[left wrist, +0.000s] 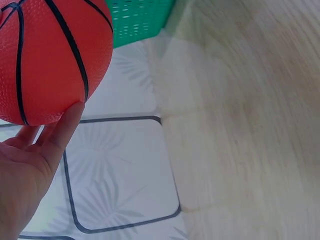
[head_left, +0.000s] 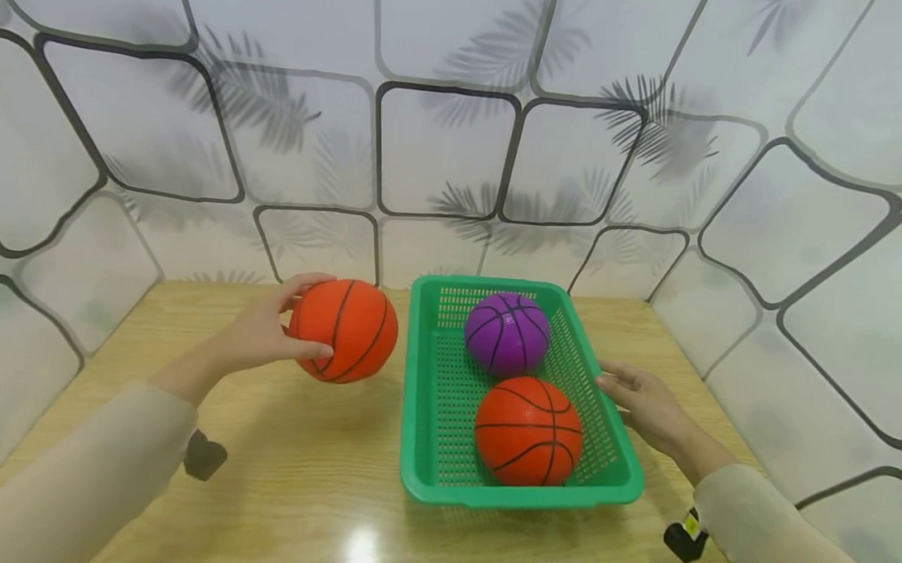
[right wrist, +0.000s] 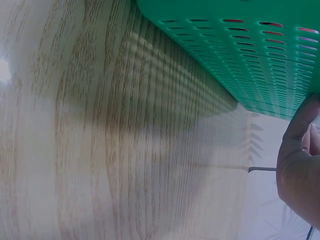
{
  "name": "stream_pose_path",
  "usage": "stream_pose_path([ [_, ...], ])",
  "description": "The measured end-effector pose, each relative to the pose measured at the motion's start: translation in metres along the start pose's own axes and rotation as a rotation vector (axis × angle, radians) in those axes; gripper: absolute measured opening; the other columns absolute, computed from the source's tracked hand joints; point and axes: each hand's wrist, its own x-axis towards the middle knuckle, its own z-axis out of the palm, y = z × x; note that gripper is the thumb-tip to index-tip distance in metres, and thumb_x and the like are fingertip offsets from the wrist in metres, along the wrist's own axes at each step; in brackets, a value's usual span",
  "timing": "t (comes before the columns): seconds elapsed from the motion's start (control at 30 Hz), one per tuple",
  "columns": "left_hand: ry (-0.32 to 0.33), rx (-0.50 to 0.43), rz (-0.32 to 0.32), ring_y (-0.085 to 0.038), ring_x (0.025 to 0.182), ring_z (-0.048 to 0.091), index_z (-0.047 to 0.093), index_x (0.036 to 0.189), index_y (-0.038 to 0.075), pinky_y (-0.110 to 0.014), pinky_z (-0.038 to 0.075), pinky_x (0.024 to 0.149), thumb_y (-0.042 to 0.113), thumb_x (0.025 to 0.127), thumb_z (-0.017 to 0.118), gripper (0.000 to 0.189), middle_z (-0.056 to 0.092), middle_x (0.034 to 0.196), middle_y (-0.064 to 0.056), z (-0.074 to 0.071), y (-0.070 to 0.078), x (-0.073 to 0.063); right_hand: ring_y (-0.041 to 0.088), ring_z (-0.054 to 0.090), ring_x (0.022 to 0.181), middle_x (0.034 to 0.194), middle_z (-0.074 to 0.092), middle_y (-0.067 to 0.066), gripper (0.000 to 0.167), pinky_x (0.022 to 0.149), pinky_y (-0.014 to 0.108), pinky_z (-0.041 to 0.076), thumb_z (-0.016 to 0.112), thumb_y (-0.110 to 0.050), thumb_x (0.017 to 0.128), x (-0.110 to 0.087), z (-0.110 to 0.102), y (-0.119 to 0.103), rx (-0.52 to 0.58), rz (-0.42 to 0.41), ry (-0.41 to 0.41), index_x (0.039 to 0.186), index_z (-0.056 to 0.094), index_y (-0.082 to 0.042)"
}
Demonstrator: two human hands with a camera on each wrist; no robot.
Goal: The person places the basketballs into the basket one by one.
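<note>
In the head view my left hand (head_left: 269, 325) holds a red-orange toy basketball (head_left: 354, 330) left of the green basket (head_left: 418, 399). Thumb and fingers spread round its left side, and the left wrist view shows fingertips against the red ball (left wrist: 55, 65). Inside the basket lie a purple basketball (head_left: 507, 335) at the back and another red-orange basketball (head_left: 528, 432) in front. My right hand (head_left: 653, 407) grips the basket's right rim. Up close in the right wrist view, that hand (right wrist: 300, 165) is against the slotted green wall (right wrist: 240, 45); some fingertips are hidden.
Beneath everything is a light wood-grain table (head_left: 309, 485). A patterned wall (head_left: 447, 166) with dark outlines and leaf prints closes off the back and both sides. A small dark device (head_left: 203, 456) is at the left wrist, another (head_left: 686, 538) at the right.
</note>
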Motion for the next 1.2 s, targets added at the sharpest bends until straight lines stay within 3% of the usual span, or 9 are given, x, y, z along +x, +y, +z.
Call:
stream_pose_path([
  [0.27, -0.001, 0.007, 0.016, -0.035, 0.116, 0.047, 0.04, 0.142, 0.02, -0.044, 0.056, 0.075, 0.019, 0.071, 0.085, 0.084, 0.049, 0.131, -0.012, 0.006, 0.023, 0.02, 0.035, 0.044, 0.125, 0.143, 0.035, 0.029, 0.065, 0.099, 0.047, 0.042, 0.051, -0.032, 0.099, -0.001, 0.0, 0.0, -0.01, 0.002, 0.001, 0.149, 0.025, -0.001],
  [0.5, -0.038, 0.011, 0.057, -0.032, 0.114, 0.048, 0.043, 0.139, 0.022, -0.041, 0.057, 0.071, 0.019, 0.068, 0.087, 0.083, 0.051, 0.127, -0.008, 0.022, 0.039, 0.039, 0.034, 0.045, 0.124, 0.143, 0.035, 0.029, 0.065, 0.098, 0.046, 0.042, 0.052, -0.031, 0.099, 0.0, 0.0, 0.001, 0.004, 0.004, -0.001, 0.149, 0.025, 0.0],
  [0.7, -0.063, 0.055, 0.118, -0.029, 0.114, 0.049, 0.045, 0.136, 0.022, -0.042, 0.056, 0.075, 0.024, 0.066, 0.087, 0.082, 0.053, 0.126, -0.005, 0.04, 0.051, 0.055, 0.031, 0.048, 0.122, 0.143, 0.036, 0.029, 0.064, 0.098, 0.046, 0.042, 0.052, -0.031, 0.099, 0.0, 0.0, 0.0, 0.01, 0.004, -0.003, 0.149, 0.025, 0.0],
  [0.93, -0.105, 0.118, 0.182, -0.024, 0.11, 0.052, 0.047, 0.135, 0.023, -0.039, 0.055, 0.077, 0.029, 0.066, 0.087, 0.081, 0.056, 0.124, -0.001, 0.063, 0.053, 0.072, 0.028, 0.05, 0.12, 0.143, 0.036, 0.028, 0.064, 0.098, 0.046, 0.042, 0.051, -0.031, 0.099, 0.0, 0.0, 0.0, 0.016, 0.0, -0.014, 0.149, 0.025, -0.001],
  [1.2, -0.16, 0.137, 0.188, -0.022, 0.109, 0.053, 0.047, 0.136, 0.022, -0.038, 0.054, 0.079, 0.031, 0.065, 0.087, 0.082, 0.052, 0.128, -0.002, 0.084, 0.051, 0.083, 0.026, 0.052, 0.118, 0.143, 0.037, 0.028, 0.064, 0.097, 0.045, 0.044, 0.052, -0.032, 0.099, 0.0, -0.001, 0.001, 0.017, 0.001, -0.012, 0.149, 0.025, -0.002],
])
